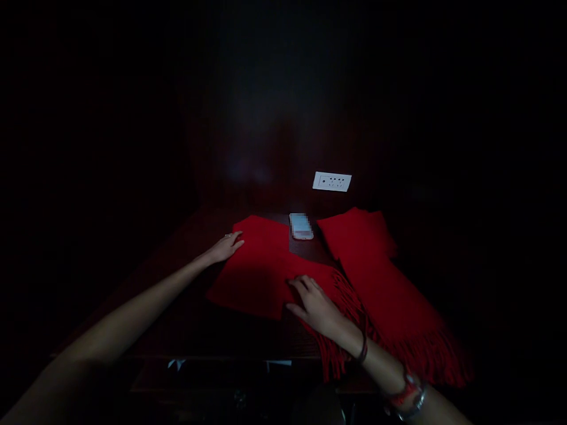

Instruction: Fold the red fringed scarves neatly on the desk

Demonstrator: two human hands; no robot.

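Note:
A red fringed cloth (261, 265) lies spread on the dark table, its fringe at the right end hanging toward the front edge. My left hand (227, 246) rests at its left edge, fingers apart, a ring on one finger. On the cloth's right part lies my right hand (310, 301), thumb and fingers apart and palm down; the wrist wears a dark band and a red and silver bracelet. To the right, a second stretch of red fringed cloth (390, 289) lies at a slant; neither hand touches it.
A phone (301, 226) with a lit screen lies behind the cloths. On the dark wall behind is a white socket panel (332, 182). The table's front edge (221, 358) runs below my hands, with pale objects under it. The surroundings are very dark.

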